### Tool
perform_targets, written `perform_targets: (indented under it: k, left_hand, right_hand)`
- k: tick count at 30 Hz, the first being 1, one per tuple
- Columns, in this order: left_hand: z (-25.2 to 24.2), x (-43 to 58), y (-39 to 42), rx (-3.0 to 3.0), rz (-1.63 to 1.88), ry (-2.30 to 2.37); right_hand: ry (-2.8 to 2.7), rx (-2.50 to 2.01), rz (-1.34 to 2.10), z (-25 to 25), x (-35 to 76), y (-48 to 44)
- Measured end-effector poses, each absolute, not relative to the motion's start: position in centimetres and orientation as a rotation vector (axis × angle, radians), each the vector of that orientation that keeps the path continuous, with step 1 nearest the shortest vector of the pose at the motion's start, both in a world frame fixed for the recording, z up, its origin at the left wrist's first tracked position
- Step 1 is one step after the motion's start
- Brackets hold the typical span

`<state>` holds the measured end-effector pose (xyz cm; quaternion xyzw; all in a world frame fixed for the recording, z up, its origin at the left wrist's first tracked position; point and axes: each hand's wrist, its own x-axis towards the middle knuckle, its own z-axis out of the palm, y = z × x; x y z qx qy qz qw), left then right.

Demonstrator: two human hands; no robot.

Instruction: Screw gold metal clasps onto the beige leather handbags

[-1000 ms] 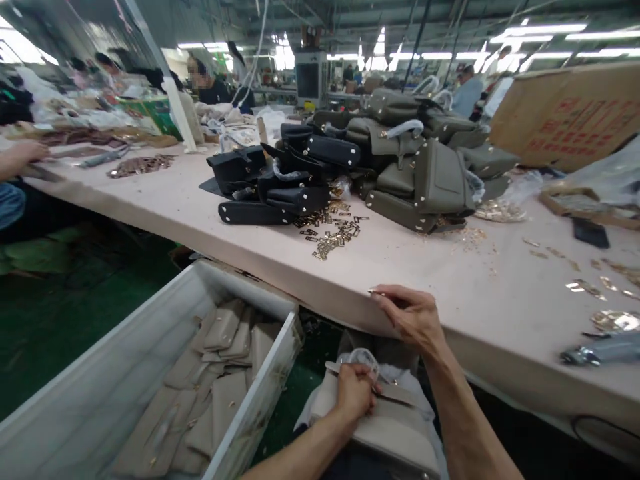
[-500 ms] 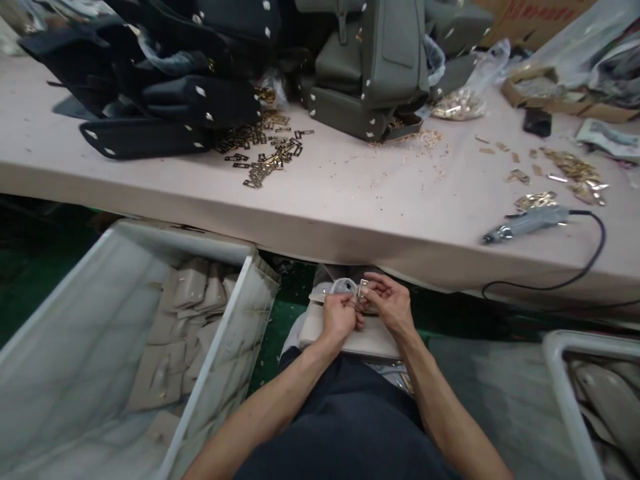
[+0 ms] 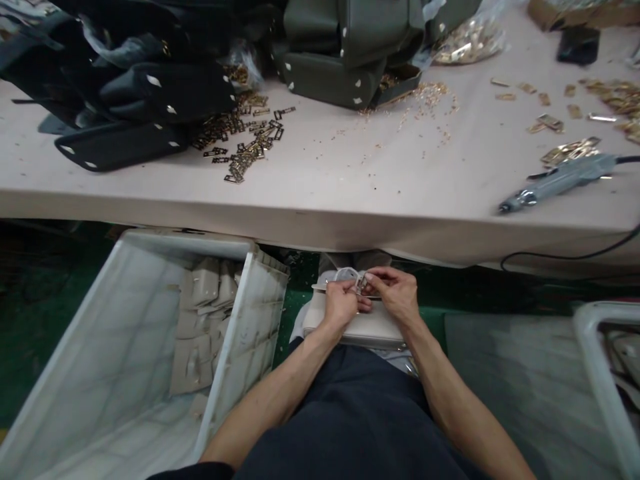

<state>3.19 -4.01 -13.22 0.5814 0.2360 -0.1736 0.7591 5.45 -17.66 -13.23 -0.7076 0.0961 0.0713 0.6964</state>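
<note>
A beige handbag [image 3: 360, 328] rests on my lap below the table edge. My left hand [image 3: 340, 305] is closed on the bag's top, fingers pinched at a small metal fitting [image 3: 359, 285]. My right hand [image 3: 396, 293] is closed too, pinching the same small metal fitting from the right. Both hands meet over the bag's top, beside its plastic-wrapped handle [image 3: 345, 273].
A pink table [image 3: 320, 187] carries black handbags [image 3: 125, 100], olive handbags [image 3: 345, 60], loose gold metal buckles [image 3: 240, 143] and a grey power tool [image 3: 560, 179] with a cord. A white bin [image 3: 90, 373] of beige leather pieces stands at my left; another bin [image 3: 600, 373] at my right.
My right hand left the table edge and came down to the bag, where it meets my left hand. The view tilted down from the room to my lap.
</note>
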Motion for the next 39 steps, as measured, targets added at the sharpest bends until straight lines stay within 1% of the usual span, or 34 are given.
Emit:
perform_targets:
  k: [8,16,22,39]
  left_hand:
    - [-13.7,3.2,-3.6,1.202,-0.362,0.494]
    - [-13.6,3.0,-3.1,1.172,-0.395,0.480]
    - [-13.5,2.9,-2.9,1.141,-0.415,0.510]
    - [-13.2,2.4,-2.6,1.128,-0.420,0.446]
  right_hand:
    - [0.124,-1.726,0.148,-13.0,5.3,-16.3]
    - [0.155,-1.749,0.090,-13.9,5.3,-15.8]
    - [0.237,-1.700,0.149,-13.1,5.0,-15.4]
    - [0.252,-1.771,0.118,-12.9,4.6,-15.2]
